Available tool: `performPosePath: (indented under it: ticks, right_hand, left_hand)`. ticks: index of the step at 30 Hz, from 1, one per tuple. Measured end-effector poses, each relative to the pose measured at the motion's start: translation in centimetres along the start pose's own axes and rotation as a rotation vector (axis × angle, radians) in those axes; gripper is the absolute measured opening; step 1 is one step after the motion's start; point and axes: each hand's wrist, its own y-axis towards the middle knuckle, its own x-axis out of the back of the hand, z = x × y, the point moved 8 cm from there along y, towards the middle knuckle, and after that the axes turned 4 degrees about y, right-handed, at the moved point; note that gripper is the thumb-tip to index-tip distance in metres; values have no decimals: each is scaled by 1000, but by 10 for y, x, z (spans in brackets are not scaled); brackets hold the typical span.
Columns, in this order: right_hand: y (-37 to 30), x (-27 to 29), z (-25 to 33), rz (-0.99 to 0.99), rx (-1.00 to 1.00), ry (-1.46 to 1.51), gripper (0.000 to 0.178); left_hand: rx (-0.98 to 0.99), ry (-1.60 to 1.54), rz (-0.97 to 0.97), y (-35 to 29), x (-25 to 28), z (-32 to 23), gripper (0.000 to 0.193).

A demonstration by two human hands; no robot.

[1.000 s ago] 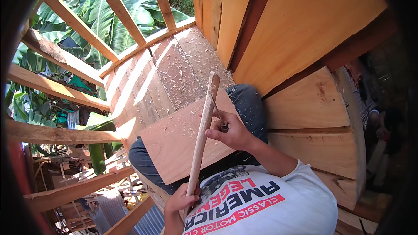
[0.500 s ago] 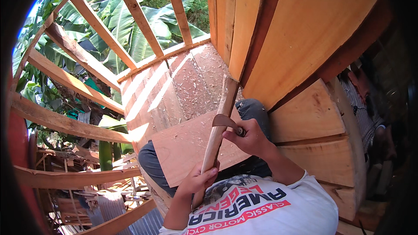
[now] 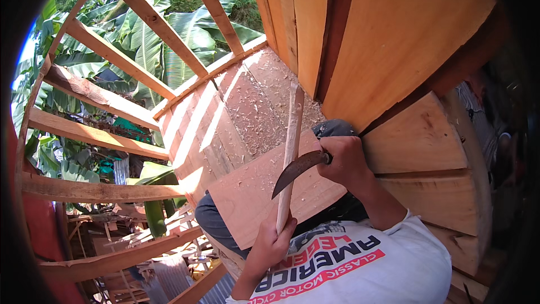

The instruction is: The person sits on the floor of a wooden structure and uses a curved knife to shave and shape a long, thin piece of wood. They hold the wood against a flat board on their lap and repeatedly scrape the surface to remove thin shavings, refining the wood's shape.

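A long pale wooden stick (image 3: 293,129) slants up and away from me over my lap. My left hand (image 3: 272,242) is wrapped round its near end, low by my shirt. In my right hand (image 3: 344,160) I grip the handle of a knife (image 3: 302,168) with a dark, curved blade. The blade lies across the stick around its middle, its tip pointing left and toward me. Beneath both rests a flat wooden board (image 3: 242,202) across my thighs, dotted with shavings. Most of the knife's handle is hidden in my fist.
Wood shavings litter the plank floor (image 3: 247,112) ahead. A railing of wooden slats (image 3: 135,65) curves round the left, with banana leaves (image 3: 188,34) beyond. A plank wall (image 3: 405,39) rises close on my right. Scrap wood and corrugated sheets (image 3: 171,273) lie below at left.
The knife has come down the stick toward me, its blade now turned with more of its length showing. The stick stands more upright in view, and the whole view has shifted slightly.
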Motion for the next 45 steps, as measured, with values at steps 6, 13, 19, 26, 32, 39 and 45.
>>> performPosePath:
  ticks: [6, 13, 19, 26, 32, 39, 45]
  right_hand:
    - [18, 1, 5, -96, 51, 33, 23]
    - [33, -10, -15, -88, -75, 86, 14]
    - [48, 5, -36, -111, -247, 134, 13]
    - [21, -36, 20, 0, 43, 153, 14]
    - [34, -18, -12, -114, -18, 60, 6]
    - [33, -30, -16, -4, -113, 127, 12]
    - [9, -42, 9, 67, 32, 21, 17]
  left_hand:
    - [-19, 98, -76, -3, 8, -8, 10]
    - [11, 15, -52, -5, 11, 4, 8]
    - [90, -138, -32, -16, 9, 27, 8]
    - [201, -291, -22, -9, 17, 36, 9]
    - [82, -60, -18, -14, 9, 27, 10]
    - [170, -174, -32, -19, 12, 35, 10]
    - [61, -20, -110, -16, 15, 14, 9]
